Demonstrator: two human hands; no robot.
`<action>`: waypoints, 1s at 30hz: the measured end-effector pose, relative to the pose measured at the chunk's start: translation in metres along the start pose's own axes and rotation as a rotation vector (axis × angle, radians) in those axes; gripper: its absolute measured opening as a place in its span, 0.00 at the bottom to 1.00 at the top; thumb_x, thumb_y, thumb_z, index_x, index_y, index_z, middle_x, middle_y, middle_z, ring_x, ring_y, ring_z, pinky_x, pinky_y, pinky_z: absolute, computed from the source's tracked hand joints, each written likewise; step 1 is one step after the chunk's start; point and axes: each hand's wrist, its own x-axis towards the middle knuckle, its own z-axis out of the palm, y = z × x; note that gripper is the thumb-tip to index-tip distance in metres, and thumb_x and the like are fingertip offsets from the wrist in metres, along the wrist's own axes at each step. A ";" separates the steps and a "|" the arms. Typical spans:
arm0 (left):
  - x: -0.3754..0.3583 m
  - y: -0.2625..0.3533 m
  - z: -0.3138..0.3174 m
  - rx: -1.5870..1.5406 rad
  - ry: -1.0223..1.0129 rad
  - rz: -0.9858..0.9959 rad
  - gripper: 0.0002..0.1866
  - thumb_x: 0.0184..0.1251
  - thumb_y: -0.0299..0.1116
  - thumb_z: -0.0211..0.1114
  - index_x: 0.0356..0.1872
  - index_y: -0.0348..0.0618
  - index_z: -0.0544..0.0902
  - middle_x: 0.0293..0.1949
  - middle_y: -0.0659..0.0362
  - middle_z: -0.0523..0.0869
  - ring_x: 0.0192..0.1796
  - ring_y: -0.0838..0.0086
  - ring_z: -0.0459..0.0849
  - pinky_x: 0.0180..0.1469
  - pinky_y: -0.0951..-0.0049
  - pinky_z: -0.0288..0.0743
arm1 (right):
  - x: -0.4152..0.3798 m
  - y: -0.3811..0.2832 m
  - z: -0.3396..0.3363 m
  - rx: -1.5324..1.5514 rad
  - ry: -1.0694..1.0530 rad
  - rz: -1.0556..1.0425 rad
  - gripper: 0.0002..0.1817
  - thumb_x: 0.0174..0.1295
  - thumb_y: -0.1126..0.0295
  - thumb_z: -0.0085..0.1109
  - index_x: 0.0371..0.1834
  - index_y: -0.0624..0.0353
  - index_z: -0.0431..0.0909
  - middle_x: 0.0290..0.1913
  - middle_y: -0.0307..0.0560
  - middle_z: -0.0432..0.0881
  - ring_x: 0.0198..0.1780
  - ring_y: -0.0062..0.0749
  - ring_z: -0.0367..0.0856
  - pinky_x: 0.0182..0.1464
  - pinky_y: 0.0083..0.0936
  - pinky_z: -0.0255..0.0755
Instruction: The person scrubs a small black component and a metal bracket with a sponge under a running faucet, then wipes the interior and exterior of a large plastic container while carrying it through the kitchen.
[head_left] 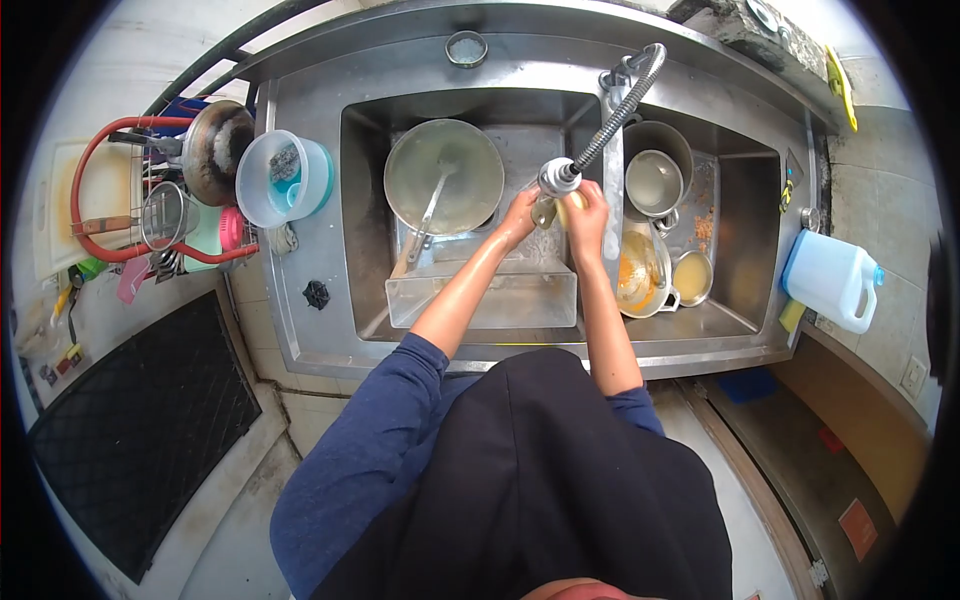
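Note:
Both hands are together under the faucet's spray head [559, 177], over the left basin. The fingers of my left hand [518, 218] are closed, but the spray head partly hides what they hold. My right hand [590, 215] is closed around a pale yellow, sponge-like piece [573, 202]. Left of my hands, a large round pot [403, 165] holds cloudy water, with a long-handled utensil [433, 205] leaning in it. Below my wrists sits a clear rectangular plastic container [480, 300].
In the right basin are a saucepan [655, 183], an orange-smeared pan [640, 270], a small pot of yellowish liquid [692, 278] and food scraps [704, 230]. A plastic tub [270, 200] and loaded dish rack [82, 180] stand left; a jug [828, 278] stands right.

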 end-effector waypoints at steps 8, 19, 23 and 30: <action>-0.003 0.008 -0.021 -0.224 -0.286 -0.298 0.19 0.73 0.47 0.46 0.45 0.44 0.78 0.40 0.65 0.79 0.41 0.79 0.74 0.41 0.75 0.69 | -0.023 -0.032 0.008 -0.030 -0.160 0.012 0.09 0.50 0.80 0.64 0.36 0.63 0.80 0.34 0.46 0.85 0.42 0.29 0.83 0.47 0.25 0.73; -0.008 0.004 -0.016 -0.371 -0.195 -0.364 0.13 0.69 0.36 0.52 0.50 0.45 0.78 0.43 0.66 0.80 0.46 0.82 0.75 0.44 0.78 0.70 | -0.011 -0.030 0.009 -0.088 -0.152 0.006 0.09 0.49 0.80 0.65 0.35 0.62 0.80 0.34 0.49 0.84 0.37 0.35 0.85 0.42 0.27 0.74; -0.008 0.018 -0.026 -0.486 -0.150 -0.337 0.15 0.69 0.35 0.52 0.53 0.45 0.77 0.43 0.66 0.80 0.45 0.84 0.77 0.44 0.80 0.71 | -0.040 -0.046 0.013 -0.060 -0.165 -0.180 0.08 0.51 0.80 0.61 0.35 0.62 0.81 0.33 0.50 0.83 0.37 0.34 0.83 0.41 0.29 0.74; -0.026 0.017 -0.022 -0.319 -0.196 -0.110 0.11 0.66 0.29 0.56 0.48 0.42 0.80 0.37 0.71 0.79 0.40 0.88 0.73 0.40 0.83 0.67 | 0.008 -0.009 0.006 -0.185 0.034 -0.043 0.10 0.51 0.79 0.56 0.38 0.64 0.77 0.36 0.55 0.81 0.39 0.50 0.82 0.41 0.35 0.73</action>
